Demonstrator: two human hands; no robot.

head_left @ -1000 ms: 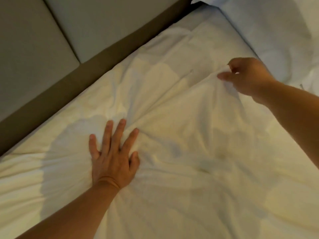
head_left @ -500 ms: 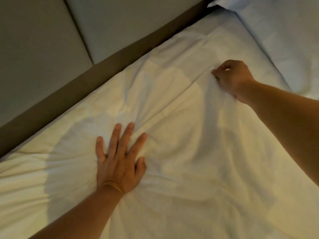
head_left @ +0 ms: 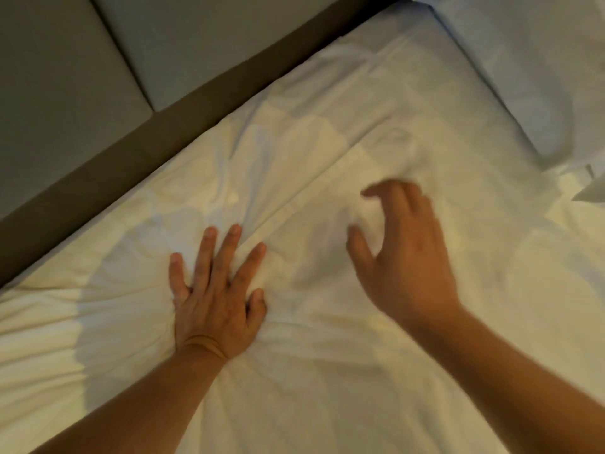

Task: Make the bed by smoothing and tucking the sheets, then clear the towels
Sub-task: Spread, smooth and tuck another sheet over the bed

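Observation:
A white sheet (head_left: 327, 371) covers the bed, creased around the middle, with a straight folded edge running diagonally up to the right. My left hand (head_left: 216, 296) presses flat on the sheet with its fingers spread, and wrinkles fan out from it. My right hand (head_left: 402, 257) is blurred by motion just right of it, fingers loosely spread and holding nothing. Whether it touches the cloth I cannot tell. No towels are in view.
A white pillow (head_left: 540, 70) lies at the top right. A dark brown bed frame edge (head_left: 157, 145) runs diagonally along the far side of the mattress, with grey padded panels (head_left: 65, 77) behind it.
My right hand has let go of the folded sheet edge it pinched farther up and has swung down toward my left hand, opening as it came. My left hand stays pressed in place.

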